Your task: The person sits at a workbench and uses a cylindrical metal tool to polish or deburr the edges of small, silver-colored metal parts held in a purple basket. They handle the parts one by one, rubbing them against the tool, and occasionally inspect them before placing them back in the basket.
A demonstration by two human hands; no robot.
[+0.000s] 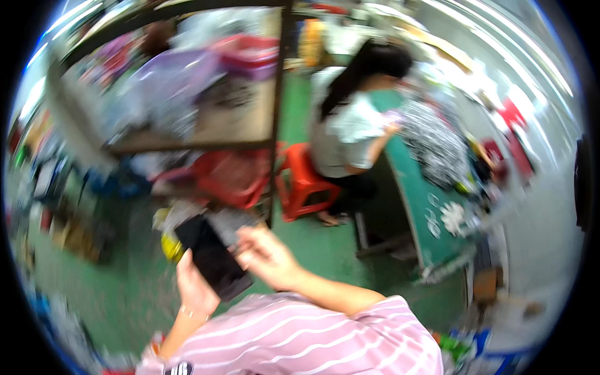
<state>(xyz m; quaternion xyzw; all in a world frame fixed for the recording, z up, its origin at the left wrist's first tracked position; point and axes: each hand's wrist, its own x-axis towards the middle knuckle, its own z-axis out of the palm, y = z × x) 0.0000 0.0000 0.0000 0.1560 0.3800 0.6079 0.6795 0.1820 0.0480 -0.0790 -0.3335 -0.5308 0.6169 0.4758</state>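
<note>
A dark smartphone (215, 261) lies tilted in my left hand (195, 281), whose fingers are closed round its lower left side. Its screen looks black. My right hand (265, 255) is at the phone's right edge with its fingers curled together. Blur hides what they hold, if anything, and whether they touch the phone. Behind the phone, near the floor, are a yellow bag (171, 247) and some clear plastic.
A shelf rack (194, 146) with tubs and plastic bags stands ahead on the left. A co-worker (350, 119) sits on a red stool (301, 181) at a green table (431, 247). On it lies a grey heap (431, 137) of small pieces.
</note>
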